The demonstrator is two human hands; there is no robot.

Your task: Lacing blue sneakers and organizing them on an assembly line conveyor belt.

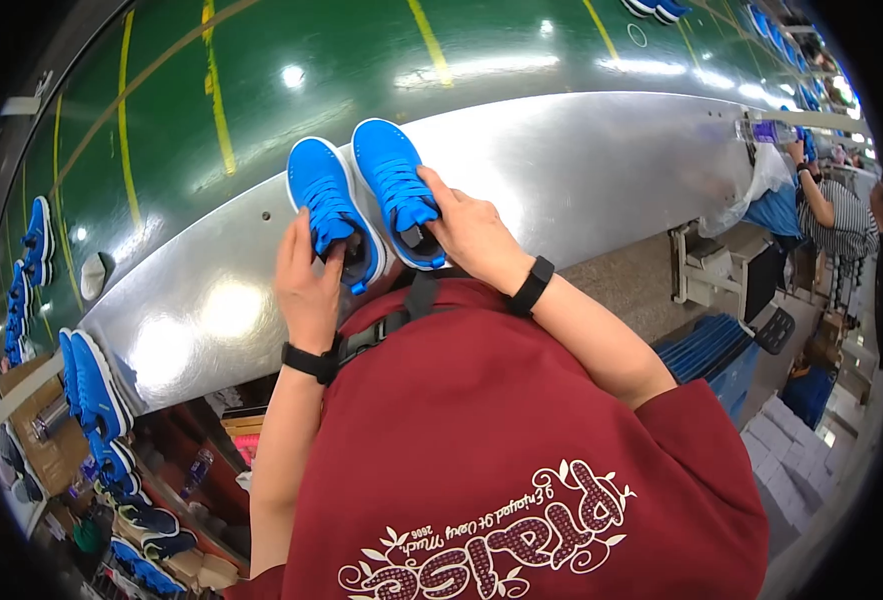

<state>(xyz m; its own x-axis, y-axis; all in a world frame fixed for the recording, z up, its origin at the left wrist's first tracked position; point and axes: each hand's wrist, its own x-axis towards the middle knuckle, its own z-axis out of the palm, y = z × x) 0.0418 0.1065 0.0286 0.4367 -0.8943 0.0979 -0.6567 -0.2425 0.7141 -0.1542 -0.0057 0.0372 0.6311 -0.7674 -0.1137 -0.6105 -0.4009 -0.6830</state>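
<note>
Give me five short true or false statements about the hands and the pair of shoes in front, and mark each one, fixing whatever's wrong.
1. The left hand holds the left shoe. True.
2. The right hand is on the same shoe as the left hand. False: it is at the right shoe.
3. Both shoes point their toes toward the person. False: the toes point away.
4. A silver metal surface lies between the person and the green surface. True.
5. The pair is red with black laces. False: the uppers and laces are blue.
</note>
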